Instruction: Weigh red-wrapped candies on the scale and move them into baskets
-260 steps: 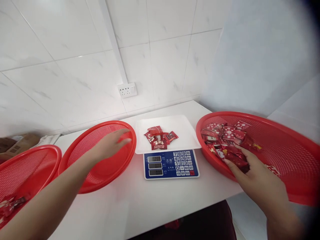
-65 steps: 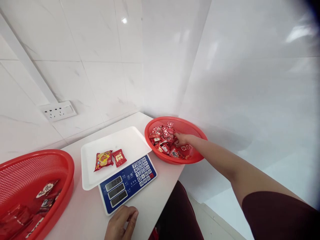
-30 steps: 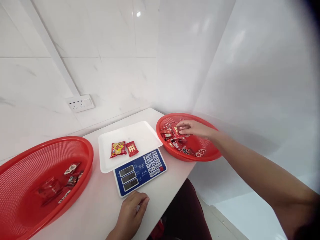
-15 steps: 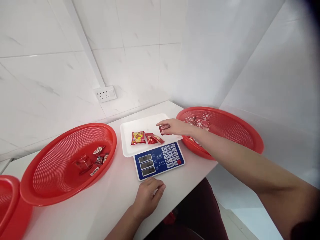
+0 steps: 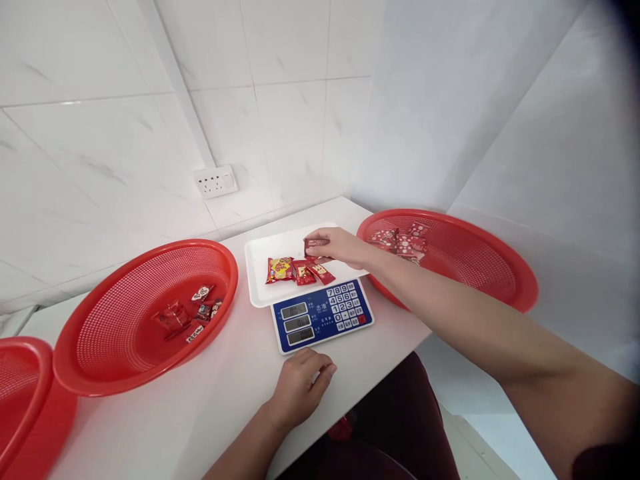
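Observation:
My right hand (image 5: 337, 245) pinches a small dark red snack packet (image 5: 315, 247) over the white weighing tray (image 5: 257, 257) of a digital scale (image 5: 320, 313). Below the fingers, several red snack packets lie on the tray: one red and yellow packet (image 5: 280, 270) on the left, and a red packet (image 5: 303, 272) overlapping another red packet (image 5: 321, 272) beside it. My left hand (image 5: 304, 387) rests on the table just in front of the scale's blue panel, its fingers curled in and nothing visible in them. The undersides of those fingers are hidden.
A red mesh basket (image 5: 95, 333) with several small packets stands at the left, and part of another red basket (image 5: 43, 380) shows at the far left. To the right, my forearm crosses over a red basket (image 5: 490, 267) holding packets. A wall socket (image 5: 215, 182) is behind.
My right hand has moved slightly left over the tray with the packet. The packets on the right of the pile now lie more spread out. My left hand stays in front of the scale.

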A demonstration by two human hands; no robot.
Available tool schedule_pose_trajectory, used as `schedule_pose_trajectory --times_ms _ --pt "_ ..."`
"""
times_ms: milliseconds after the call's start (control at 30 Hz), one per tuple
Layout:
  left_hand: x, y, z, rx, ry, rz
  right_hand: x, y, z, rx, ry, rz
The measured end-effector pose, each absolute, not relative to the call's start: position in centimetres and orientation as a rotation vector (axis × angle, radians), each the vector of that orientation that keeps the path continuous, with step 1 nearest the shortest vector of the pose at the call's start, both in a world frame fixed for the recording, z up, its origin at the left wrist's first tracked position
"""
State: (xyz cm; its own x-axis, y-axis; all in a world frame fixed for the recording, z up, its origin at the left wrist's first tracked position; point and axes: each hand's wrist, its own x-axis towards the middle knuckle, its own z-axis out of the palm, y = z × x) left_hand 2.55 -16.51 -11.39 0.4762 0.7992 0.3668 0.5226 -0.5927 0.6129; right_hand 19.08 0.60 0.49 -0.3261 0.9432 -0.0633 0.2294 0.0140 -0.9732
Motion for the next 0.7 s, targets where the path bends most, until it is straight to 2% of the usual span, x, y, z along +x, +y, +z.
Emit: schedule_pose_trajectory --times_ms 200,433,700 --pt "2.4 -16.5 -11.6 2.307 1.107 0.911 17.3 1.1 -0.1 -1.17 -1.505 1.422" --pt "2.4 -16.4 -11.9 2.303 1.107 0.903 18.7 1.3 -0.1 -1.228 -1.44 1.35" --pt "2.5 -16.3 -12.1 2.288 1.107 0.896 20.6 0.8 -0.3 -1.346 -1.614 1.343"
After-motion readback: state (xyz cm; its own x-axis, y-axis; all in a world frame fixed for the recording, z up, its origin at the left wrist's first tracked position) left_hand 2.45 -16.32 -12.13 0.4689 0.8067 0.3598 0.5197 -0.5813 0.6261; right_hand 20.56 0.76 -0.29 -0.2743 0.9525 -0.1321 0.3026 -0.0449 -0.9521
